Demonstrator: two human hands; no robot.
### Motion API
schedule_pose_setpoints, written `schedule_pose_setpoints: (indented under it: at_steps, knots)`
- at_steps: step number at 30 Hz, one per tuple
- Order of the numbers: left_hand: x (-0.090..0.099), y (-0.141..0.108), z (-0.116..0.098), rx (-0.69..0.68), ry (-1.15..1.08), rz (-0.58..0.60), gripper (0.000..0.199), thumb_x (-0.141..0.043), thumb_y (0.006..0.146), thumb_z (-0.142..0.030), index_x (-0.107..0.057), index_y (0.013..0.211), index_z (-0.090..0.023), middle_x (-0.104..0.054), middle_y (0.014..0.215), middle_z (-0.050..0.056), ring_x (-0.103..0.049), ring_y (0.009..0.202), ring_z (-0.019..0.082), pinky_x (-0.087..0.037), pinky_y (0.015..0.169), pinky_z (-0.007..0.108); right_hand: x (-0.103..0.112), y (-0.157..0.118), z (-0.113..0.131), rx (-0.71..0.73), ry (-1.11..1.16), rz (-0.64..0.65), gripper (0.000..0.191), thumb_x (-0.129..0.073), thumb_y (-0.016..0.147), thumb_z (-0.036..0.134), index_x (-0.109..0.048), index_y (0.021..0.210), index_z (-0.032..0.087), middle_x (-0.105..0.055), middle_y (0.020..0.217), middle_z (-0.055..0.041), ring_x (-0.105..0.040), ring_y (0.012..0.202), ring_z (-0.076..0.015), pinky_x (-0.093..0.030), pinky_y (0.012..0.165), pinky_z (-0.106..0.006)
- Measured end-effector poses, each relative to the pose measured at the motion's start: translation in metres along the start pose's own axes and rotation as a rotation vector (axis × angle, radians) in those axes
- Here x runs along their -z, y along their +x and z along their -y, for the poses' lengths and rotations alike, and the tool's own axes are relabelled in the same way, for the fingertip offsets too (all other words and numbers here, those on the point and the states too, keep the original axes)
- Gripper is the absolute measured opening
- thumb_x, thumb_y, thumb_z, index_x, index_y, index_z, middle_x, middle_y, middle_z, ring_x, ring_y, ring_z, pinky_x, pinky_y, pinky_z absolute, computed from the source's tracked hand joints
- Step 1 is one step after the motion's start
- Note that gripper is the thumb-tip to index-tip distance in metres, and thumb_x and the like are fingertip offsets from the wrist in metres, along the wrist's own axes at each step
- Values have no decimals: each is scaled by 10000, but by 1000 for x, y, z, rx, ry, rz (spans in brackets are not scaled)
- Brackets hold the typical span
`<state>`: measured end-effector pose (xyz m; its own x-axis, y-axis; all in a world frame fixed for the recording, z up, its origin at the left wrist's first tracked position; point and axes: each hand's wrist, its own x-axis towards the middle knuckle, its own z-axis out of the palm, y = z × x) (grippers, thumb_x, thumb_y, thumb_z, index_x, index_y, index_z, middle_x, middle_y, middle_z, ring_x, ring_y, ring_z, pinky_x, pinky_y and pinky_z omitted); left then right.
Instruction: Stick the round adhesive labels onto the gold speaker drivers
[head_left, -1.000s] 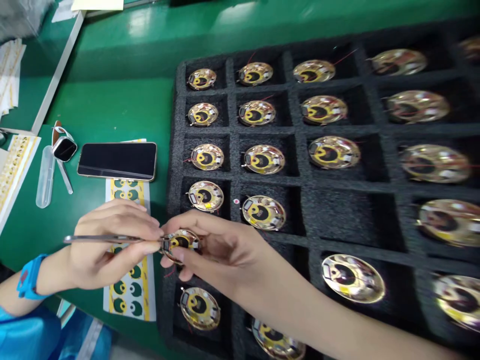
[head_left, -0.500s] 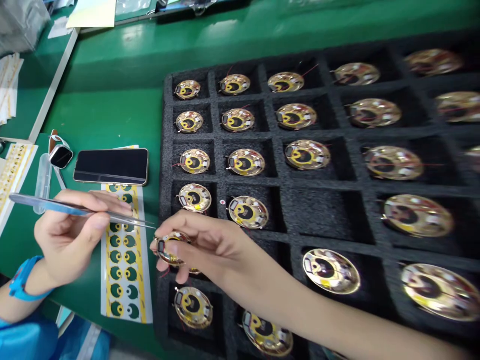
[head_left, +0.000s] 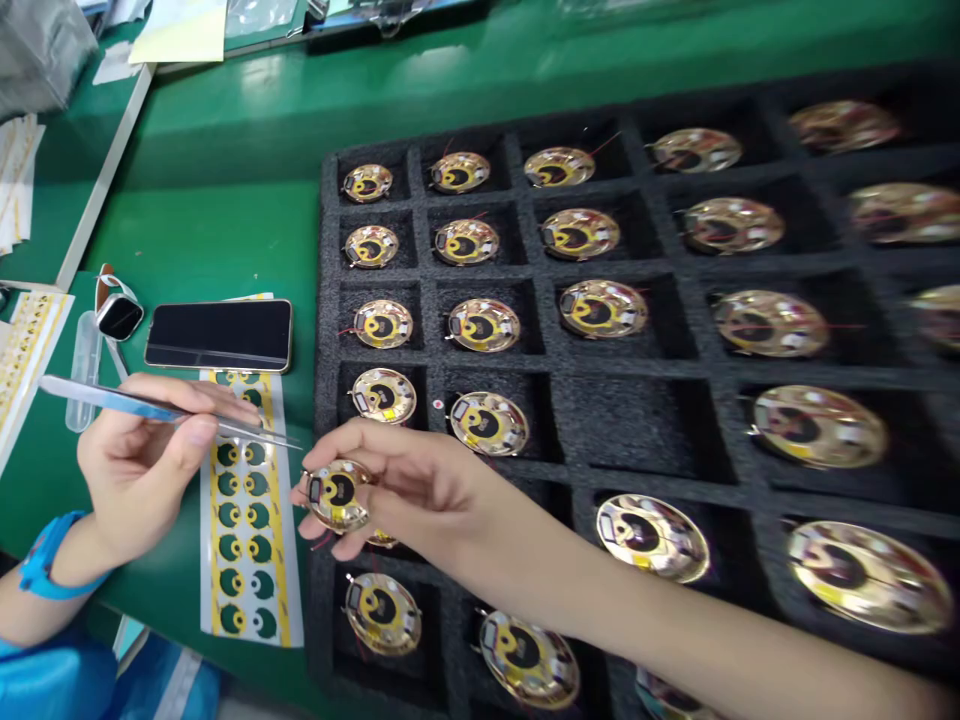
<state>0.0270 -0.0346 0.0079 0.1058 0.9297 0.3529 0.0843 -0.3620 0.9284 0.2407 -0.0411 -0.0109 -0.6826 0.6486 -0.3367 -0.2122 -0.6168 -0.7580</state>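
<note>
My left hand (head_left: 139,460) is shut on a pair of steel tweezers (head_left: 157,406) with a blue grip, their tips pointing right above a sticker strip (head_left: 251,590). That strip carries rows of round green-and-yellow stickers. My right hand (head_left: 420,490) pinches a round gold metal disc (head_left: 339,496) with a yellow ring and dark centre by its edge. The tweezer tips stand apart from this disc. Beneath my right hand, another disc (head_left: 382,539) is mostly hidden in a black foam tray (head_left: 324,400).
Several similar discs sit in the tray's square cells to the right. A black smartphone (head_left: 217,335), a smartwatch (head_left: 118,316) and a clear plastic tube (head_left: 84,370) lie on the green bench (head_left: 202,240) at left. A blue sleeve (head_left: 52,680) shows at bottom left.
The tweezers have moved left and up, away from the disc they touched a second ago. My right hand has shifted slightly left with the disc, and the view has drifted a little.
</note>
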Motion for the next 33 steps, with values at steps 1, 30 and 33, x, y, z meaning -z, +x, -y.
schedule_pose_setpoints:
  at_steps: [1,30,33]
  knots:
    - [0,0,1,1,11,0,91,-653,891,-181,-698,964,-212,-775,857,29,-749,813,207,-599,865,374,0,0,0,-1,0,-3,117,-579,837,141,-580,941,195,-669,889,7,-694,746,-77,-589,642,-162]
    - [2,3,11,82,-9,-2,63,-662,890,-193,-680,942,-224,-777,827,-5,-755,774,172,-606,793,314,8,1,4,-73,64,107,87,-563,868,176,-609,941,171,-705,836,-6,-739,709,-111,-589,579,-183]
    - [2,3,12,107,-20,6,58,-665,887,-190,-680,936,-219,-777,837,-2,-757,794,174,-610,774,302,6,0,4,-47,37,94,69,-577,889,203,-622,934,178,-694,835,0,-733,718,-109,-584,570,-179]
